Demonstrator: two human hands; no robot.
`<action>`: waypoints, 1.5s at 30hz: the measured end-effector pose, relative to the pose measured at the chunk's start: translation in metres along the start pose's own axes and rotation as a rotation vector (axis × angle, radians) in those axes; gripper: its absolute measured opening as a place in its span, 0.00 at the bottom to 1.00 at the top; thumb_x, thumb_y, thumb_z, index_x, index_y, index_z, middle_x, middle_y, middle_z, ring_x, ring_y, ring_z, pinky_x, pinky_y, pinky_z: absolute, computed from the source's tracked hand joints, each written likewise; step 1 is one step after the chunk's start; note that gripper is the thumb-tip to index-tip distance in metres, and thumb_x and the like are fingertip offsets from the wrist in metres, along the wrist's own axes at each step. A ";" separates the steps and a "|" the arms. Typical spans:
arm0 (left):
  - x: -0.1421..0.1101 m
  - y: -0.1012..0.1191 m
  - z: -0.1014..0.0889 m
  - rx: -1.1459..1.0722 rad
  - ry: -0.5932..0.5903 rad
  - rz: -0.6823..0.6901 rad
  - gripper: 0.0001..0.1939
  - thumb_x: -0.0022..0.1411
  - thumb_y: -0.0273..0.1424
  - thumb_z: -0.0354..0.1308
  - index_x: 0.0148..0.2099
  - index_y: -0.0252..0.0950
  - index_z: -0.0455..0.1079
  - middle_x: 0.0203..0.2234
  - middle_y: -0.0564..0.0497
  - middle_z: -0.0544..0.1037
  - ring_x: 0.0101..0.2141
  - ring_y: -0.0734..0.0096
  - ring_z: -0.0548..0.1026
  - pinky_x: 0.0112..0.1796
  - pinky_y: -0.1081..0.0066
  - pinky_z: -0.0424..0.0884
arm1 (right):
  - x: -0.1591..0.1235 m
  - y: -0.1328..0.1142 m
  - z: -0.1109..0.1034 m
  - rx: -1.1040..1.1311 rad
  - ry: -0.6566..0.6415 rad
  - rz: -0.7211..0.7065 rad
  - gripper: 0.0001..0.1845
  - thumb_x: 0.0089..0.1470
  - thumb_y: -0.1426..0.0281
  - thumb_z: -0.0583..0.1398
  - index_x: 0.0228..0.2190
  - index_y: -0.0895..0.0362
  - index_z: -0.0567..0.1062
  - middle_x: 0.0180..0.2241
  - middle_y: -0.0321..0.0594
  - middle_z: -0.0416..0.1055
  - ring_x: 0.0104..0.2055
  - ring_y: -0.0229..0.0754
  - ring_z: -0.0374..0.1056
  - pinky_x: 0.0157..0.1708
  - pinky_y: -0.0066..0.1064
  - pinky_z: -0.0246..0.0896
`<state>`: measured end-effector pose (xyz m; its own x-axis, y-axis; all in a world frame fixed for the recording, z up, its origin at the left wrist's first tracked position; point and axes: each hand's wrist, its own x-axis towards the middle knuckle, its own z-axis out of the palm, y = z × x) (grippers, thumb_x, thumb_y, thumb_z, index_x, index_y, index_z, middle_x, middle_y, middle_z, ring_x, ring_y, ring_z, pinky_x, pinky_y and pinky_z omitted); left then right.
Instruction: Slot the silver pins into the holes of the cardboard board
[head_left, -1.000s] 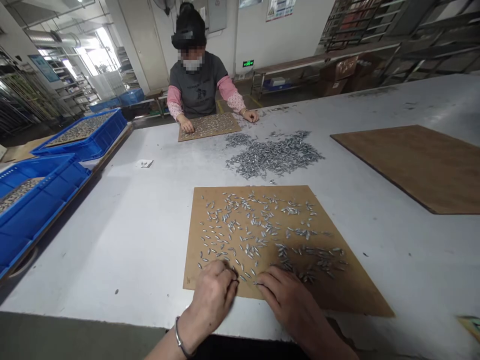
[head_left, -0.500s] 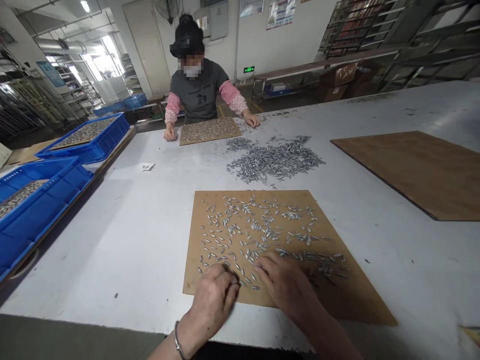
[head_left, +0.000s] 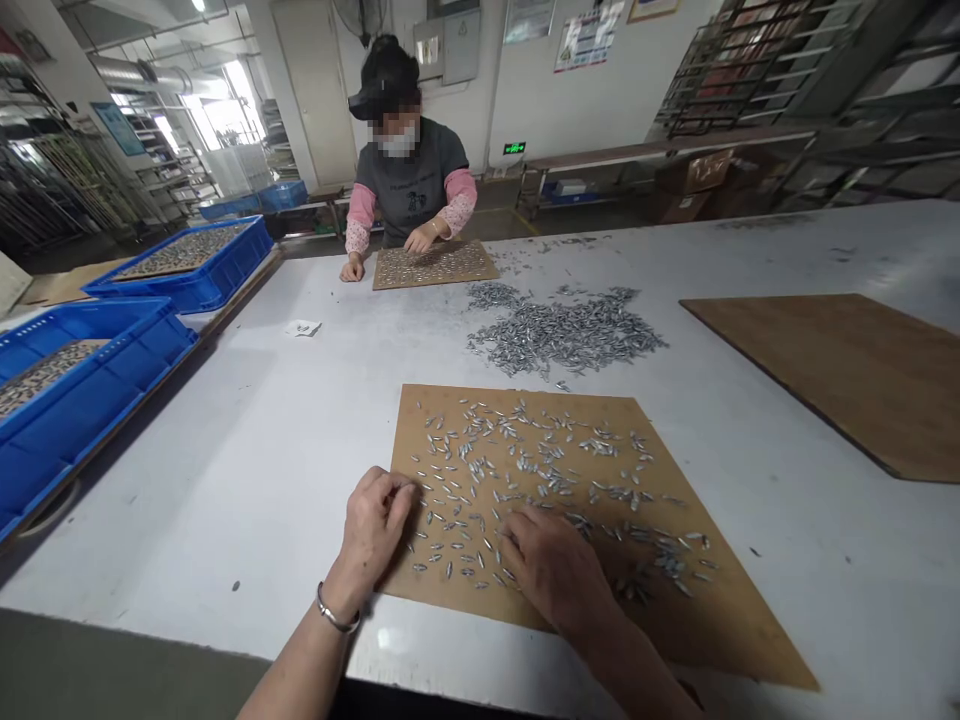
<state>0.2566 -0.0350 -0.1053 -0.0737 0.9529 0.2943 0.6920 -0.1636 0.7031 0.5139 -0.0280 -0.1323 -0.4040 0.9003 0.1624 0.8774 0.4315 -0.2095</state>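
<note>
A brown board (head_left: 480,594) lies on the white table, with many small silvery spindle-shaped metal pieces (head_left: 551,478) scattered over it. At the board's left edge is my left hand (head_left: 375,522), wearing a bracelet (head_left: 337,610); its thumb and fingers are pinched together, and whatever they hold is hidden. My right hand (head_left: 555,565) rests low over the middle of the board among the pieces. Its fingers are curled down and closed, their tips partly out of sight. Beyond the board lies a loose heap of the same pieces (head_left: 570,330).
Across the table (head_left: 300,450) a co-worker (head_left: 412,180) bends over a board covered with pieces (head_left: 435,265). Blue crates (head_left: 142,370) holding filled boards stand at left. A larger brown board (head_left: 840,370) lies at right, and a small white paper (head_left: 303,328) at left.
My left hand has moved up and left, from the board's front edge to its left edge. My right hand stays over the middle. The co-worker's one hand has come from the loose pieces onto their board.
</note>
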 end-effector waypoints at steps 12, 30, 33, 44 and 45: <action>-0.007 -0.006 0.001 -0.044 0.017 -0.013 0.11 0.73 0.34 0.55 0.39 0.41 0.78 0.31 0.51 0.76 0.31 0.68 0.75 0.37 0.68 0.73 | 0.006 0.034 -0.013 0.174 -0.075 0.053 0.15 0.65 0.71 0.53 0.38 0.52 0.81 0.38 0.41 0.78 0.39 0.45 0.75 0.40 0.34 0.65; -0.005 -0.011 0.004 -0.019 -0.010 0.002 0.12 0.73 0.35 0.54 0.40 0.40 0.79 0.32 0.50 0.76 0.32 0.67 0.75 0.37 0.67 0.72 | 0.012 0.027 -0.014 0.084 -0.120 -0.004 0.15 0.67 0.75 0.53 0.30 0.54 0.74 0.33 0.39 0.74 0.36 0.42 0.69 0.38 0.32 0.56; -0.005 -0.012 0.003 -0.008 -0.007 0.000 0.12 0.72 0.35 0.55 0.39 0.40 0.79 0.31 0.51 0.76 0.31 0.67 0.75 0.36 0.67 0.72 | 0.019 0.027 -0.013 0.074 -0.164 0.020 0.16 0.68 0.76 0.51 0.30 0.54 0.72 0.33 0.41 0.73 0.36 0.43 0.69 0.38 0.33 0.55; -0.003 -0.008 0.004 0.002 -0.011 0.022 0.13 0.72 0.36 0.54 0.39 0.40 0.79 0.30 0.51 0.76 0.30 0.67 0.76 0.35 0.67 0.73 | -0.002 0.014 -0.013 0.117 -0.166 -0.054 0.13 0.61 0.77 0.53 0.27 0.54 0.71 0.31 0.38 0.72 0.33 0.40 0.66 0.35 0.33 0.52; -0.003 -0.008 0.004 0.003 -0.014 0.025 0.13 0.72 0.36 0.54 0.39 0.41 0.79 0.30 0.50 0.77 0.31 0.66 0.76 0.35 0.67 0.73 | -0.002 0.012 -0.013 0.107 -0.169 -0.058 0.13 0.61 0.78 0.53 0.27 0.54 0.71 0.31 0.38 0.73 0.33 0.40 0.67 0.35 0.33 0.51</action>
<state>0.2535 -0.0350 -0.1144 -0.0463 0.9520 0.3025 0.6953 -0.1867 0.6941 0.5288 -0.0249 -0.1227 -0.4989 0.8665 0.0146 0.8226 0.4788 -0.3067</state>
